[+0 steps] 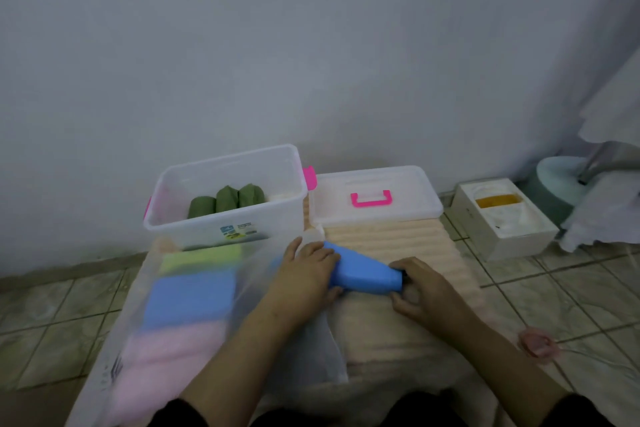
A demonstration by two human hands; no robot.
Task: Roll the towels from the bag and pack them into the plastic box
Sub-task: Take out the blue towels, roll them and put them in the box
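Your left hand and right hand clamp the rolled blue towel by its ends, keeping it tight for the clear plastic box beyond your left hand.

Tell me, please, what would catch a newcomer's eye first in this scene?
Probably the bright blue towel at centre, gripped at its ends by the left hand and right hand on a peach mat. Behind and to the left stands the clear plastic box holding three green rolls.

Both hands forward, forearms bare: left hand palm-down, fingers curled; right hand gripping, thumb underneath.
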